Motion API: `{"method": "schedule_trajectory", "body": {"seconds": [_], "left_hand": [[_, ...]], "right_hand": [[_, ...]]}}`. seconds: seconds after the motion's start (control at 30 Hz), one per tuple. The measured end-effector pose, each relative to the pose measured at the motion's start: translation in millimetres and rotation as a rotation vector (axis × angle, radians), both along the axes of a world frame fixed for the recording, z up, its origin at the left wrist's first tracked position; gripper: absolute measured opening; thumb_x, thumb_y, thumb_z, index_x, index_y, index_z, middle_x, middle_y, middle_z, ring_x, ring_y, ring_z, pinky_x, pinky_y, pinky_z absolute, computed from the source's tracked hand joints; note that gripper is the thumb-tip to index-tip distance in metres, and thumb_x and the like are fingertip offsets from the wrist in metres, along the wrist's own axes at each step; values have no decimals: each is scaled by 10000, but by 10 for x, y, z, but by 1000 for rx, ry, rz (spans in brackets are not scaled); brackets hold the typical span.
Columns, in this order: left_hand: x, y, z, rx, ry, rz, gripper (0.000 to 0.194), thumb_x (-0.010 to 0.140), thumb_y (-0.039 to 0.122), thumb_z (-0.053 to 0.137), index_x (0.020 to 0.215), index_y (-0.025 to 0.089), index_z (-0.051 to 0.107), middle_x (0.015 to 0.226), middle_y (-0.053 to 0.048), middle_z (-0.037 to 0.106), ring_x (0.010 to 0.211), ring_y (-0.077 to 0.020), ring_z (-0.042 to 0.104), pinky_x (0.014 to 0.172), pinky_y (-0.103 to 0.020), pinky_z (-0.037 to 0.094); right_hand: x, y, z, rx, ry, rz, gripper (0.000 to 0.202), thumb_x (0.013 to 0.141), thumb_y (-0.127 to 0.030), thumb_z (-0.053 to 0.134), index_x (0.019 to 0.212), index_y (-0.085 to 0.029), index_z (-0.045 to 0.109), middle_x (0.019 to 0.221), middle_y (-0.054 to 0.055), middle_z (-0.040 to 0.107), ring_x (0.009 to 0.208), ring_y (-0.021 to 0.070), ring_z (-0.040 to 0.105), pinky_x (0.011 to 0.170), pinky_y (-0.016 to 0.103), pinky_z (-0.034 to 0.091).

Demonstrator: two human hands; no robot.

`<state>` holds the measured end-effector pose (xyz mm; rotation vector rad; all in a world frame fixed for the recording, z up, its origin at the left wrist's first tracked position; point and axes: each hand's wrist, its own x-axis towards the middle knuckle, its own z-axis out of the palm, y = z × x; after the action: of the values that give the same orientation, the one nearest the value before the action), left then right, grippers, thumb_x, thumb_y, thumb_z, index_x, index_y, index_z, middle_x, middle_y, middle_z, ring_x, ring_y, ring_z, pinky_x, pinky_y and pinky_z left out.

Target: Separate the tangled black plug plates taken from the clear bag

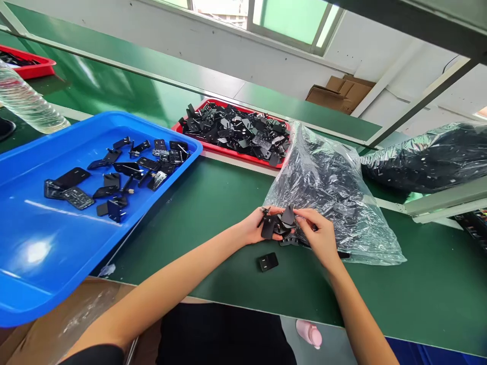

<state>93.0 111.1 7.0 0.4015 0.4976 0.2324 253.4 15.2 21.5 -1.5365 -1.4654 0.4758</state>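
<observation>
Several small black plastic parts [269, 226] lie in my left hand [254, 226], its fingers curled beneath them. Touching the pile from the right, my right hand [318, 234] pinches a black part [288, 215] between thumb and fingertips. Just behind both hands stands a clear plastic bag [327, 187] full of black pieces. A single black rectangular part [268, 261] rests on the green table [228, 274] in front of my hands. Scattered black parts [78, 197] sit in the blue tray [41, 243] on the left.
A red tray [243, 155] heaped with black parts stands behind the table's middle. Another filled bag [429, 157] lies at the right. A ribbed clear plastic item [30, 101] and a second red tray [45, 69] are at the far left. Metal shelf bars cross above the right side.
</observation>
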Motion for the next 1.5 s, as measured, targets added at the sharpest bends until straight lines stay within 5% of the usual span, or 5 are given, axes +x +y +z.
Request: {"method": "schedule_trajectory", "body": {"seconds": [0.43, 0.93, 1.23, 1.5], "left_hand": [[59, -33, 57, 207, 190, -1, 209, 831, 201, 515, 974, 147, 658, 853, -56, 654, 655, -180, 664, 422, -262, 557], [16, -7, 151, 65, 130, -14, 400, 875, 379, 468, 1155, 127, 604, 1060, -147, 678, 902, -292, 681, 692, -450, 585], [51, -51, 124, 133, 184, 14, 166, 830, 222, 566, 960, 147, 639, 915, -69, 681, 702, -197, 665, 577, -371, 593], [55, -75, 95, 210, 152, -18, 193, 824, 175, 564, 1012, 163, 607, 868, -59, 671, 693, -168, 646, 598, -322, 581]], "right_hand": [[70, 41, -110, -61, 557, -200, 140, 717, -319, 697, 789, -199, 695, 559, -40, 504, 513, 101, 408, 509, 241, 299], [94, 41, -134, -81, 465, -178, 210, 753, -361, 665, 884, -197, 655, 699, -10, 566, 553, 110, 448, 545, 254, 375], [30, 43, -102, -121, 479, -153, 233, 727, -350, 664, 906, -201, 646, 772, 2, 605, 562, 103, 466, 546, 246, 387], [20, 20, -89, -164, 455, -106, 287, 749, -360, 633, 993, -211, 636, 784, -5, 598, 541, 95, 452, 495, 232, 345]]}}
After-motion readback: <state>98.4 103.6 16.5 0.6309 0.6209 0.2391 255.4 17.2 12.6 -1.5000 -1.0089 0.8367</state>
